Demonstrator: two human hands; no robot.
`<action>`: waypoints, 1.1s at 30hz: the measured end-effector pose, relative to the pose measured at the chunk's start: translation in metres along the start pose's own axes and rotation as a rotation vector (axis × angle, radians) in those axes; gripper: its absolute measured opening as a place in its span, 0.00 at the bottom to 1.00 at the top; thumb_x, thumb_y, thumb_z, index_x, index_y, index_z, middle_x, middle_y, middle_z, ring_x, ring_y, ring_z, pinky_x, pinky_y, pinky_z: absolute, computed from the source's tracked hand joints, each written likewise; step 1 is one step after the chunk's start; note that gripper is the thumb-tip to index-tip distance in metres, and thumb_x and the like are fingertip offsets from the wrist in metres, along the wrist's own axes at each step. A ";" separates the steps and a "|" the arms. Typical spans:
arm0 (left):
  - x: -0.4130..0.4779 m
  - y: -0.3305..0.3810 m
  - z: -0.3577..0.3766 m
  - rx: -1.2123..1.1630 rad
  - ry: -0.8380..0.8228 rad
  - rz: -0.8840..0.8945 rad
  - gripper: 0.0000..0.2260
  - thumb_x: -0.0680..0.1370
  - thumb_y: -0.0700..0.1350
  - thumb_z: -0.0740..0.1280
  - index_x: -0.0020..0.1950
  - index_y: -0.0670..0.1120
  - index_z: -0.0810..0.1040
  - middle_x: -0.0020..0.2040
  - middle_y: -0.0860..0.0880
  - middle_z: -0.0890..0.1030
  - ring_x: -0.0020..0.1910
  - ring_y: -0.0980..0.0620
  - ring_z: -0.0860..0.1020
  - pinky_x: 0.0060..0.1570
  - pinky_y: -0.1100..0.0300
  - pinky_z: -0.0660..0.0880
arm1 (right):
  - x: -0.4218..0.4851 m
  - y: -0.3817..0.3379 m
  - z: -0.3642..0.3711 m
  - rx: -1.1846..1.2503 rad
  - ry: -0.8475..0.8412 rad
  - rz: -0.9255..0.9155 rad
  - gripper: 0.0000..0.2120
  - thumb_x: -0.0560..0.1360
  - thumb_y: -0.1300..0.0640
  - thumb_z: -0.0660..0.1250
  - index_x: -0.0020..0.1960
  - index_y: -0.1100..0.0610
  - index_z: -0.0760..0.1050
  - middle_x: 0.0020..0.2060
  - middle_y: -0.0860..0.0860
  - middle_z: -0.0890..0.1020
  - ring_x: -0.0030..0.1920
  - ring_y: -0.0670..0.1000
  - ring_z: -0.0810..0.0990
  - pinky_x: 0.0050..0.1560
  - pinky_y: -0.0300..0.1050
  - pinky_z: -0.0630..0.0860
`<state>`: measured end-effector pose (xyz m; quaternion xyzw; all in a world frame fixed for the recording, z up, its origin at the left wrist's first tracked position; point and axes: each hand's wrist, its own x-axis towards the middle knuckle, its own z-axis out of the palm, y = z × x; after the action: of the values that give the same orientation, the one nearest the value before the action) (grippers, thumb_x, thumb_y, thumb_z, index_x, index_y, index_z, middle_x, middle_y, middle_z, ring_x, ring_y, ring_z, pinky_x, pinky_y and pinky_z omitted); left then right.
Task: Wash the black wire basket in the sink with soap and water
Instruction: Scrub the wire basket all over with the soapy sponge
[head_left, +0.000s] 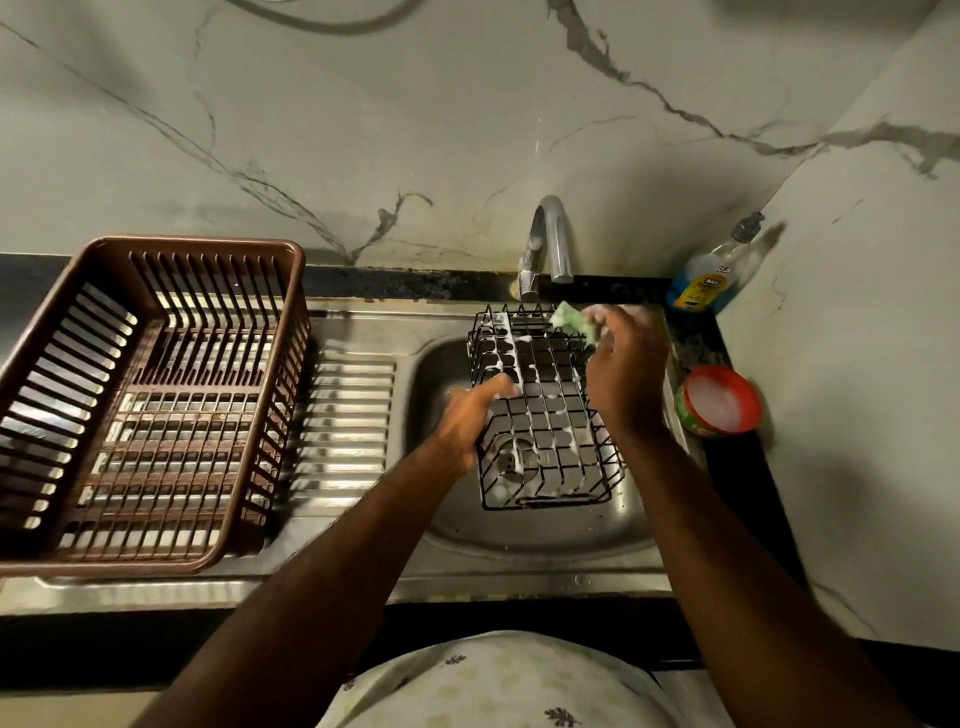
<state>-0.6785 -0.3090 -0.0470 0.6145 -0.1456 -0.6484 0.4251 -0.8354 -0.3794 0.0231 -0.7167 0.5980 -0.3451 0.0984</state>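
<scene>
The black wire basket (545, 415) stands in the steel sink bowl (545, 535), streaked with white suds. My left hand (470, 421) grips its left side wall near the top rim. At the basket's far right corner my right hand (623, 364) holds a green soapy sponge (569, 318) against the wire. Foam covers the fingers of that hand. The tap (545, 244) arches over the back of the sink, and I see no water running from it.
A brown plastic dish crate (150, 400) sits on the ribbed steel drainboard (348, 415) at the left. A dish-soap bottle (711, 275) leans in the back right corner. A red-rimmed tub of soap (719, 400) rests on the black counter right of the sink.
</scene>
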 end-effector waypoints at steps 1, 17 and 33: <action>0.000 -0.001 -0.001 0.009 -0.011 0.007 0.45 0.54 0.61 0.79 0.67 0.43 0.78 0.69 0.32 0.75 0.61 0.35 0.78 0.41 0.53 0.75 | 0.004 0.000 0.004 -0.015 -0.025 -0.006 0.17 0.78 0.71 0.62 0.63 0.60 0.79 0.59 0.62 0.77 0.57 0.56 0.77 0.46 0.41 0.79; 0.007 0.029 -0.021 -0.043 -0.037 0.070 0.04 0.76 0.47 0.69 0.49 0.49 0.79 0.29 0.55 0.83 0.23 0.60 0.80 0.38 0.58 0.70 | -0.048 0.000 -0.009 -0.007 -0.523 -0.180 0.16 0.78 0.67 0.66 0.65 0.62 0.78 0.58 0.58 0.81 0.50 0.46 0.76 0.44 0.24 0.67; -0.011 0.019 -0.006 0.195 -0.072 0.114 0.18 0.63 0.55 0.73 0.43 0.44 0.82 0.37 0.44 0.70 0.32 0.50 0.66 0.32 0.59 0.64 | 0.031 -0.024 0.032 -0.037 -0.314 -0.025 0.21 0.79 0.68 0.63 0.72 0.63 0.71 0.68 0.63 0.73 0.63 0.58 0.77 0.58 0.42 0.79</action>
<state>-0.6669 -0.3102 -0.0273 0.6200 -0.2579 -0.6276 0.3939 -0.7952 -0.4102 0.0239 -0.7710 0.5724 -0.2192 0.1731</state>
